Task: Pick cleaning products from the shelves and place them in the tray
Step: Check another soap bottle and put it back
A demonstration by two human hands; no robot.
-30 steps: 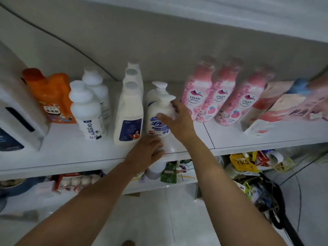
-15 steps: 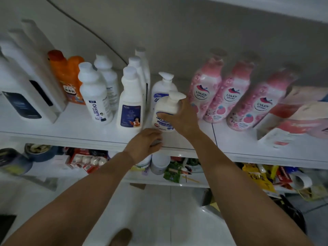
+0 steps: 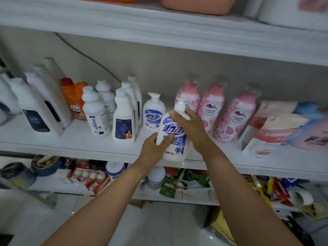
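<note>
At the front edge of the white shelf (image 3: 71, 144), the full-looking hand-wash pump bottle (image 3: 174, 146) is probably weighty, stiff-walled and slippery, so the left grip (image 3: 153, 150) curled round its lower body and the right grip (image 3: 190, 127) clamped at its shoulder suit it better than the frail pump head (image 3: 180, 104).

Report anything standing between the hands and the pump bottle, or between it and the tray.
Nothing: the left hand and right hand both grip the pump bottle. The tray is out of view, so that path cannot be judged.
</note>
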